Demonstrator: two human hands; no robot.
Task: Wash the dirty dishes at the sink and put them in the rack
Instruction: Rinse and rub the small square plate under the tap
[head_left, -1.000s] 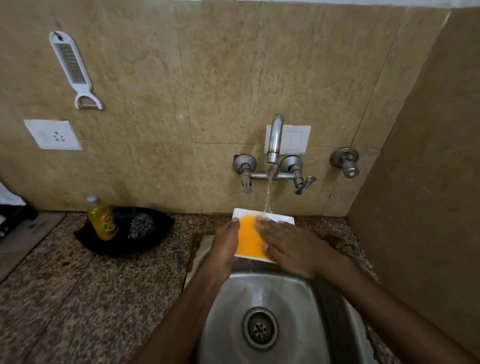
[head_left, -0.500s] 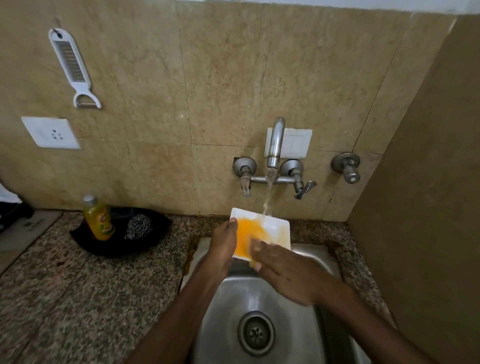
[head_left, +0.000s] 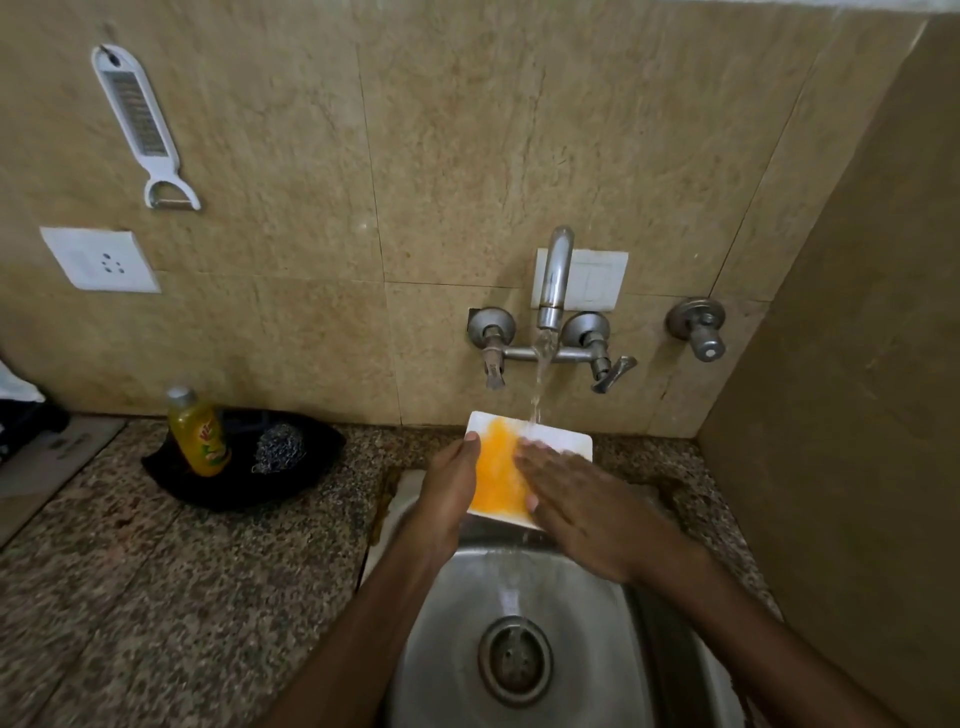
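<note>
**Layout, with the dial centred on the drain (head_left: 514, 660) of the sink (head_left: 582, 675).** At 12 o'clock, over the sink's far rim: square plate (head_left: 496, 478), under the stream from the wall tap (head_left: 553, 280) behind it. Left grip (head_left: 447, 488) holds the plate's 9 o'clock edge; right grip (head_left: 587, 514) lies flat on its face at 4 o'clock. At 10 o'clock on the worktop (head_left: 156, 597): shallow tray (head_left: 317, 467) holding a dish-soap bottle (head_left: 200, 431), left, and a wire scrubber (head_left: 278, 449), right. On the wall: peeler (head_left: 140, 124) above socket (head_left: 98, 260) at 11 o'clock; valve (head_left: 698, 327) at 1 o'clock.
</note>
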